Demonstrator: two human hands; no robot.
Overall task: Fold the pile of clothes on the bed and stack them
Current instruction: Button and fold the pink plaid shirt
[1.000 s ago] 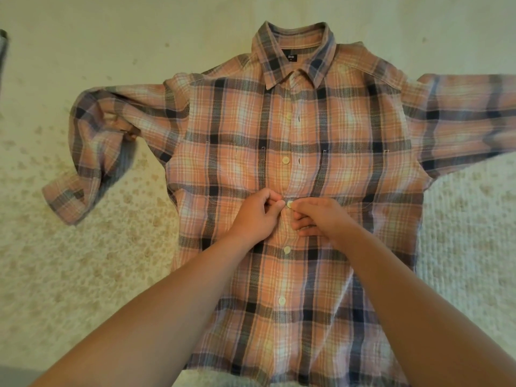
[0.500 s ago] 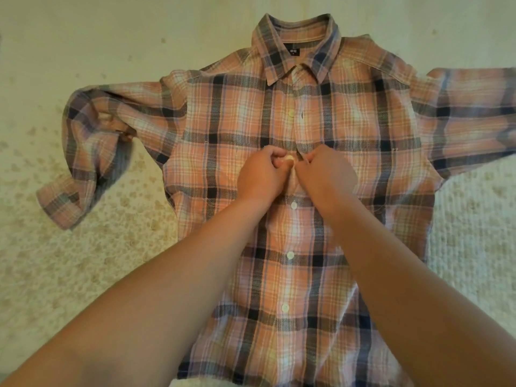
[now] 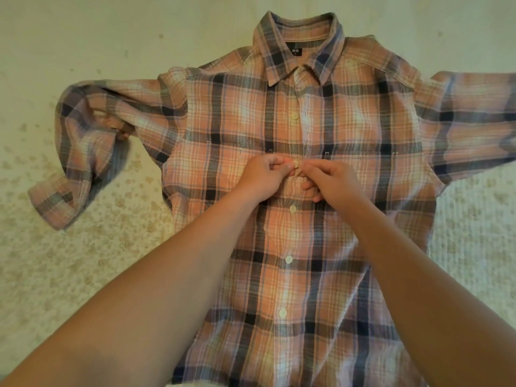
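Plaid button-up shirt [image 3: 349,129] lies face up, spread flat on the floral bedspread [image 3: 83,261], directly beneath both hands. Left hand [image 3: 261,177]: fingers curled, thumb and forefinger pinching a pale button [image 3: 296,164] at the placket, mid-chest. Right hand [image 3: 332,181]: fingers curled, pinching the placket cloth just beside that button; fingertips of both hands nearly touching. Buttons below the hands appear fastened. Collar lies beyond the hands; sleeves extend to either side.

Two bare forearms reached in from the bottom edge — no sleeves, watch or bracelet showed on them. The left hand [image 3: 261,175] and right hand [image 3: 336,181] wore no rings or gloves — nails short.
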